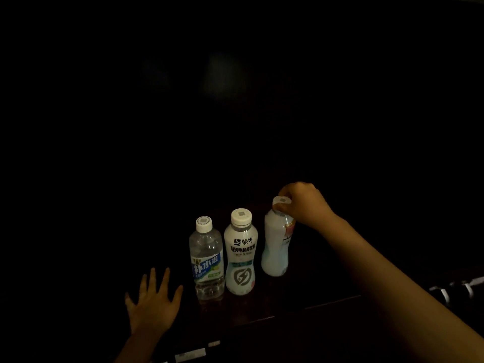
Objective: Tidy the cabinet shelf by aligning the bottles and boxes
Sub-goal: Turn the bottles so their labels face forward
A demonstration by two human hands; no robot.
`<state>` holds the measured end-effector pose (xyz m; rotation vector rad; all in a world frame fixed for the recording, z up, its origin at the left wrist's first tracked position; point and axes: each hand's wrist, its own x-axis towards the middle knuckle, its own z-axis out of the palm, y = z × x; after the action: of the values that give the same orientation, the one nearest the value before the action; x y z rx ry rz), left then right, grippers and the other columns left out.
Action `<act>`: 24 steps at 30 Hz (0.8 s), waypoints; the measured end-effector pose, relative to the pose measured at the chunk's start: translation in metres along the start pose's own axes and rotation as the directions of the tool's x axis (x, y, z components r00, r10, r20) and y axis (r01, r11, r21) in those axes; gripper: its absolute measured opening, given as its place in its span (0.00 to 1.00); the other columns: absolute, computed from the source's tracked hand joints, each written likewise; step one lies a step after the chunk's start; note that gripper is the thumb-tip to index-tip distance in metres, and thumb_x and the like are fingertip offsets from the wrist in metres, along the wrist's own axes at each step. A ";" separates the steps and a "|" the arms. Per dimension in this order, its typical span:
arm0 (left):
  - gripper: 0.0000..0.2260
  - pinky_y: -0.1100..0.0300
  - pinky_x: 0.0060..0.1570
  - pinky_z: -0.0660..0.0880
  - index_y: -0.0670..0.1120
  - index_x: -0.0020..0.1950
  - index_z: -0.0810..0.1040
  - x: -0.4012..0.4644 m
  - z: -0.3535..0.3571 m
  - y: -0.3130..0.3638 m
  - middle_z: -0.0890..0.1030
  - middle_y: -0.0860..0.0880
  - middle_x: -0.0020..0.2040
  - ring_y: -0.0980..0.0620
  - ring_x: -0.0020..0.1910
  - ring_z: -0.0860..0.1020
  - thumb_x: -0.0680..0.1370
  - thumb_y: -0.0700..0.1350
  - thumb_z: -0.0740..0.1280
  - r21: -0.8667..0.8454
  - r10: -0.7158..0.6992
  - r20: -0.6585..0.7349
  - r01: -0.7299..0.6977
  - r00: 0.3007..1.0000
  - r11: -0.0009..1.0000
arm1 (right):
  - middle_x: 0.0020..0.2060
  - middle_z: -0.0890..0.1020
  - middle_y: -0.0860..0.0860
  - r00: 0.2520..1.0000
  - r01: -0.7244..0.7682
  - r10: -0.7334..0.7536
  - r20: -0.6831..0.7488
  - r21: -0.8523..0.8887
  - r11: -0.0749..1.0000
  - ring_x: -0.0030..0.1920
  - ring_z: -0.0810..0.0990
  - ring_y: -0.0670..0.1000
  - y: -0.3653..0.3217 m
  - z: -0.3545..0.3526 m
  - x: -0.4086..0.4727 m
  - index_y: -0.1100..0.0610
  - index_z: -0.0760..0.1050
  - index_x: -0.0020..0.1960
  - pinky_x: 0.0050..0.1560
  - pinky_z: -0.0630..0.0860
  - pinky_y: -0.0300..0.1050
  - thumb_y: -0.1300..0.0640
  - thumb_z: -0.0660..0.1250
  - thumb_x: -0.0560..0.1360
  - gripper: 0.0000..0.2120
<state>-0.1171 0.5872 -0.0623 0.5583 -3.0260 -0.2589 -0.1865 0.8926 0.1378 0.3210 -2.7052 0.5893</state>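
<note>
nearest the camera, a bare right forearm (392,279) crosses the frame from the lower right corner up toward the middle. its right hand (303,203) curls over the neck of a milky white bottle (275,247), with the fingers closed around the neck just under the white cap (281,201). that bottle stands on a dark wooden shelf (301,299) and leans slightly to the right; a bit of red print shows on its right side.

at lower left, the left hand (153,302) lies open with its fingers spread apart, palm down, low at the front of the shelf. it holds nothing and sits just to the left of the bottles without touching them.

three bottles stand in a loose row near the shelf's front edge. the clear bottle (207,260) on the left has a white cap and a blue and green label. just beside it stands a white bottle with black lettering (241,255) and a lightning mark, upright, nearly touching the clear one. the gripped bottle is a little farther back and to the right, with a small gap.

everything else is very dark; the back of the cabinet cannot be made out. some pale striped shapes (455,289) show faintly at the right edge, too dim to identify.
</note>
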 end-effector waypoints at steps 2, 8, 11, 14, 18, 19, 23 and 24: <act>0.29 0.40 0.73 0.45 0.58 0.74 0.41 0.002 0.001 0.000 0.42 0.49 0.78 0.49 0.77 0.42 0.77 0.64 0.46 0.006 0.004 0.022 -0.004 1.000 1.000 | 0.48 0.82 0.56 0.998 0.045 -0.045 0.053 -0.014 0.999 0.47 0.80 0.53 0.001 -0.003 0.001 0.59 0.79 0.51 0.44 0.77 0.43 0.56 0.69 0.70 0.11; 0.29 0.39 0.72 0.44 0.58 0.74 0.42 0.002 0.005 -0.006 0.43 0.50 0.78 0.49 0.77 0.42 0.76 0.65 0.46 -0.027 0.033 0.023 -0.033 0.999 0.999 | 0.60 0.78 0.51 0.946 0.093 -0.123 0.299 0.113 0.989 0.57 0.75 0.46 0.007 -0.015 0.008 0.52 0.74 0.61 0.53 0.69 0.38 0.58 0.69 0.71 0.18; 0.29 0.39 0.72 0.44 0.58 0.74 0.42 0.003 0.007 -0.008 0.43 0.50 0.78 0.49 0.77 0.42 0.76 0.65 0.46 -0.039 0.036 0.015 -0.035 0.999 0.999 | 0.52 0.76 0.49 0.990 0.043 -0.038 0.134 -0.030 0.999 0.51 0.75 0.49 0.000 -0.005 0.004 0.54 0.73 0.59 0.46 0.72 0.42 0.45 0.73 0.65 0.27; 0.30 0.40 0.72 0.43 0.58 0.74 0.43 0.003 0.008 -0.009 0.44 0.50 0.78 0.49 0.77 0.42 0.76 0.65 0.46 -0.042 0.032 0.009 -0.032 0.999 0.999 | 0.44 0.79 0.52 0.998 -0.035 0.040 0.055 -0.089 0.995 0.44 0.78 0.51 -0.004 0.005 0.002 0.58 0.75 0.49 0.41 0.77 0.46 0.45 0.75 0.63 0.22; 0.29 0.40 0.72 0.44 0.58 0.75 0.43 0.004 0.009 -0.009 0.44 0.50 0.78 0.49 0.77 0.42 0.76 0.65 0.46 -0.036 0.032 0.005 -0.032 0.999 0.999 | 0.49 0.81 0.51 0.974 0.089 -0.094 0.208 0.032 0.995 0.47 0.77 0.47 0.006 -0.008 0.004 0.55 0.77 0.53 0.40 0.69 0.33 0.52 0.73 0.67 0.16; 0.29 0.40 0.72 0.44 0.58 0.75 0.43 0.005 0.009 -0.009 0.44 0.50 0.78 0.49 0.77 0.42 0.76 0.65 0.46 -0.033 0.033 0.003 -0.033 0.999 0.999 | 0.51 0.81 0.49 0.962 0.111 -0.124 0.245 0.065 0.992 0.50 0.77 0.46 0.009 -0.014 0.003 0.54 0.77 0.55 0.41 0.67 0.30 0.53 0.73 0.68 0.17; 0.30 0.40 0.72 0.45 0.58 0.75 0.44 0.005 0.011 -0.010 0.45 0.50 0.78 0.49 0.77 0.43 0.76 0.66 0.46 -0.015 0.033 -0.007 -0.033 0.999 0.999 | 0.58 0.79 0.50 0.959 0.084 -0.116 0.260 0.133 0.988 0.56 0.76 0.46 0.018 -0.015 -0.002 0.54 0.73 0.62 0.52 0.70 0.36 0.54 0.72 0.68 0.23; 0.30 0.40 0.72 0.45 0.58 0.75 0.44 0.006 0.011 -0.011 0.45 0.50 0.78 0.49 0.77 0.43 0.76 0.66 0.46 -0.013 0.033 -0.012 -0.033 0.999 0.999 | 0.56 0.80 0.51 0.974 0.058 -0.087 0.210 0.144 0.988 0.53 0.77 0.46 0.019 -0.012 -0.004 0.54 0.75 0.60 0.50 0.72 0.36 0.52 0.73 0.67 0.22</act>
<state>-0.1196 0.5772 -0.0750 0.5066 -3.0173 -0.2730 -0.1847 0.9151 0.1394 0.5475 -2.8498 0.7611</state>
